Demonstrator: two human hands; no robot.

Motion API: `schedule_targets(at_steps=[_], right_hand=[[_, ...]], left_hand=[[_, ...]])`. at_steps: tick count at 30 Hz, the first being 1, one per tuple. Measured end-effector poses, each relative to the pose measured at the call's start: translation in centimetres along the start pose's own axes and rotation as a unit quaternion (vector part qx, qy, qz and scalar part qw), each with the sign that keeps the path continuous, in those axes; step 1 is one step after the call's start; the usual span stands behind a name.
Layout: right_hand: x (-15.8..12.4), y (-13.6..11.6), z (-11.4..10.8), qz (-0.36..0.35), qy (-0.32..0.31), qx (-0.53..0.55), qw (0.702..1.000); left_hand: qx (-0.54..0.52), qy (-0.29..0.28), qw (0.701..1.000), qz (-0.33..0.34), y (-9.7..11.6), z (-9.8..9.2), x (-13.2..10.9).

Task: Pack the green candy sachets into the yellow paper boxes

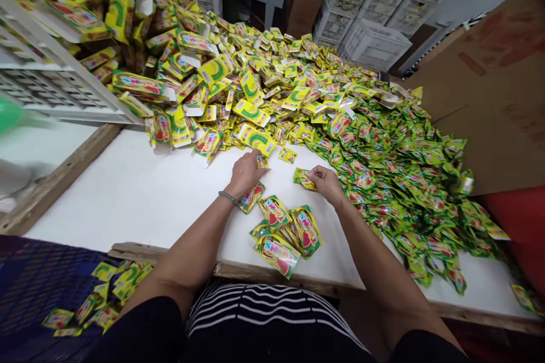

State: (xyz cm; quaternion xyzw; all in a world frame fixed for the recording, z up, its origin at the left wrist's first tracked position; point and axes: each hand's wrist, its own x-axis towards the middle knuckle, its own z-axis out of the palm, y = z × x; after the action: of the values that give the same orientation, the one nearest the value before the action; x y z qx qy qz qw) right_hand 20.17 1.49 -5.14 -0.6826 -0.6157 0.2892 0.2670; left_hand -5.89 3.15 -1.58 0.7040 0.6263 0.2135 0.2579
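My left hand (246,173), with a beaded bracelet at the wrist, is closed on a small yellow packet (263,163), partly hidden by the fingers. Just beyond it lies a yellow carton (257,139). To the right, my right hand (326,183) pinches a green and yellow sachet (303,177) by its right end. Another small yellow packet (288,155) lies on the white table (170,193) between the hands. A single sachet (252,197) rests beside my left wrist. Nearer my body, several sachets (277,254) lie overlapping in a loose group.
Yellow cartons (213,71) spill from a white crate (80,82) at the left. Green sachets (383,164) are heaped along the right, by a cardboard box (489,96). A blue crate (38,278) with packed yellow pieces stands below the wooden table edge (140,250).
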Motion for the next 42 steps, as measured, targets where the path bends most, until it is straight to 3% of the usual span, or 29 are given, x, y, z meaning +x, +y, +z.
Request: schedule_targets(at_steps=[1, 3, 5, 7, 9, 11, 14, 18, 21, 24, 26, 28, 30, 32, 36, 39, 42], right_hand=[[0.1, -0.8, 0.4, -0.004, 0.001, 0.042, 0.999], [0.4, -2.8, 1.0, -0.024, 0.001, 0.128, 0.991], [0.5, -4.9, 1.4, -0.06, -0.016, 0.175, 0.983], [0.4, -6.8, 1.6, -0.106, -0.025, 0.138, 0.984], [0.2, -8.1, 1.6, -0.149, 0.004, 0.06, 0.987], [0.1, -9.0, 1.3, -0.191, 0.046, -0.009, 0.981], [0.1, -9.7, 0.8, -0.267, 0.049, -0.082, 0.959], [0.2, -10.2, 1.2, -0.334, 0.015, -0.159, 0.929], [0.2, -10.4, 1.9, -0.312, 0.019, -0.136, 0.94], [0.3, -10.6, 2.4, -0.216, 0.013, -0.003, 0.976], [0.6, -10.7, 2.5, -0.14, -0.062, 0.093, 0.984], [0.9, -10.9, 2.6, -0.087, -0.17, 0.141, 0.971], [1.6, -11.2, 2.9, -0.061, -0.233, 0.164, 0.957], [2.8, -11.4, 3.3, -0.052, -0.215, 0.199, 0.955], [6.0, -11.6, 4.4, -0.051, -0.097, 0.182, 0.977], [7.3, -11.6, 5.0, -0.066, -0.079, 0.035, 0.994], [6.2, -11.4, 5.7, -0.153, -0.049, -0.084, 0.983]], left_hand=[[-0.065, 0.003, 0.998, -0.009, 0.2, 0.1, -0.1], [-0.236, -0.047, 0.969, -0.048, 0.7, 0.4, -0.3], [-0.408, -0.123, 0.9, -0.088, 1.1, 0.8, -0.4], [-0.518, -0.141, 0.837, -0.108, 1.2, 1.1, -0.5], [-0.552, -0.109, 0.819, -0.118, 1.0, 1.1, -0.4], [-0.544, -0.095, 0.825, -0.12, 0.8, 0.9, -0.4], [-0.551, -0.14, 0.815, -0.113, 0.5, 0.3, -0.4], [-0.61, -0.184, 0.764, -0.1, 0.6, -0.2, -0.7], [-0.602, -0.205, 0.771, -0.035, 0.6, -0.4, -0.9], [-0.577, -0.182, 0.796, 0.009, 0.2, -0.4, -0.9], [-0.569, -0.137, 0.811, -0.005, -0.1, -0.4, -0.7], [-0.566, -0.115, 0.816, -0.021, -0.4, -0.6, -0.6], [-0.574, -0.109, 0.811, -0.03, -0.6, -0.9, -0.4], [-0.588, -0.063, 0.805, -0.05, -1.0, -1.2, -0.1], [-0.571, 0.07, 0.802, -0.163, -2.0, -1.3, 0.7], [-0.527, 0.1, 0.811, -0.235, -2.8, -0.9, 1.2], [-0.522, 0.09, 0.819, -0.22, -2.9, -0.3, 1.2]])
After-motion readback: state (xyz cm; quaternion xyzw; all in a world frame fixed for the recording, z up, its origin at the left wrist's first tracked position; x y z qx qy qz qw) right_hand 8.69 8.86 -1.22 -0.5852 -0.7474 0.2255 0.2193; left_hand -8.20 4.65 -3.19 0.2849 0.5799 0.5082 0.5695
